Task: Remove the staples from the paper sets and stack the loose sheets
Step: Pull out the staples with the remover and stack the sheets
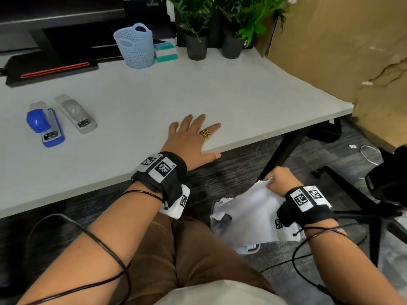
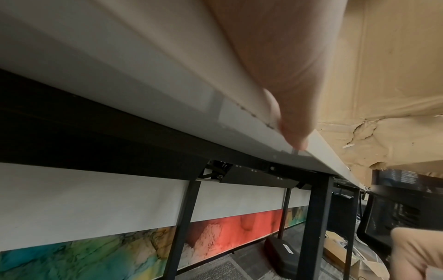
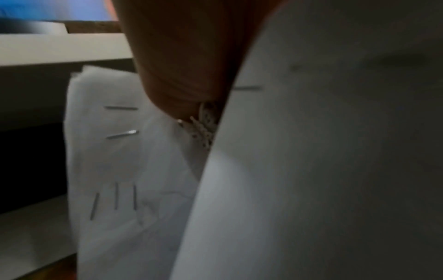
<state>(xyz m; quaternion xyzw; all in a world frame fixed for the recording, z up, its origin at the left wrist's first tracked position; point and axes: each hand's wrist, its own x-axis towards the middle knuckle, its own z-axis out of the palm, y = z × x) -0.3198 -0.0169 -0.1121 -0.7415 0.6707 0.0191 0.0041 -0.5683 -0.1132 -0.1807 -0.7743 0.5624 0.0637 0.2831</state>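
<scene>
The stapled paper sets (image 1: 253, 208) are gripped by the right hand (image 1: 279, 180) below the table (image 1: 136, 102) edge, the left hand (image 1: 191, 139) is laid flat on top, and sheets are judged liable to spill, staples to snag fingers.

An office, seen at a desk.
A pale desk (image 1: 154, 95) fills the middle; two staplers (image 1: 61, 119) lie at the left, a mesh basket (image 1: 135, 46) and potted plants (image 1: 196, 29) stand at the top, grey carpet (image 1: 231, 172) lies below.
</scene>
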